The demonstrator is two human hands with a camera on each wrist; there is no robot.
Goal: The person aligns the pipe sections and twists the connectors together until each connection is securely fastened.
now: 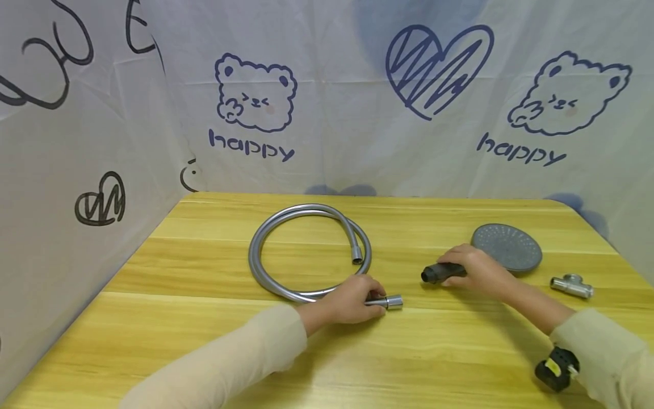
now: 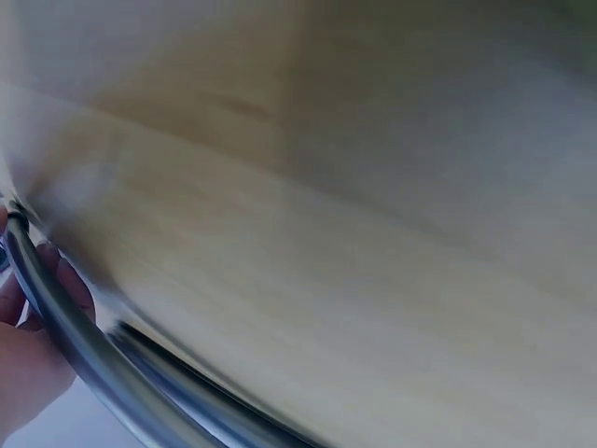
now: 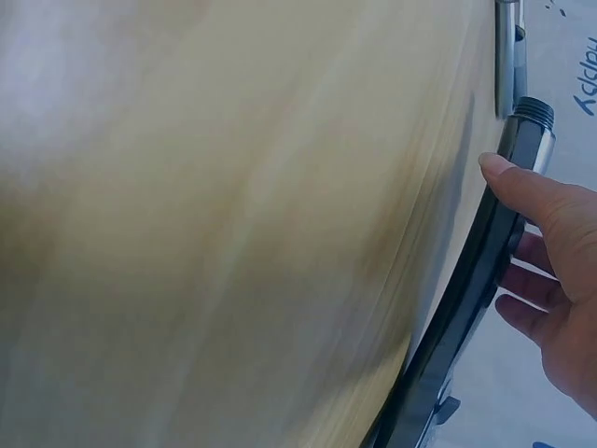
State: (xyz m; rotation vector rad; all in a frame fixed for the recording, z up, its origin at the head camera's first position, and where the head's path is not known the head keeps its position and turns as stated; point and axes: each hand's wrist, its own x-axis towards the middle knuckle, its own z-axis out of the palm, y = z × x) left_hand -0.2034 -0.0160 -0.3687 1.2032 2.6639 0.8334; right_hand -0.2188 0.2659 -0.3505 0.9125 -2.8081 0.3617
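Observation:
A coiled silver shower hose (image 1: 255, 250) lies on the table, one metal end fitting (image 1: 357, 255) resting inside the loop. My left hand (image 1: 352, 300) grips the hose just behind its other end, leaving the chrome connector (image 1: 394, 302) poking out to the right. In the left wrist view the hose (image 2: 70, 331) runs past the fingers. To the right, my right hand (image 1: 480, 271) holds the dark handle (image 1: 443, 272) of a grey shower head, whose round spray face (image 1: 506, 247) is turned up. The right wrist view shows the thumb near the handle's threaded end (image 3: 534, 113).
A small chrome T-shaped valve (image 1: 572, 285) lies right of the shower head. White printed cloth (image 1: 337, 130) hangs behind and to the left of the wooden table (image 1: 398, 358). A small black device (image 1: 557, 369) is on the right sleeve.

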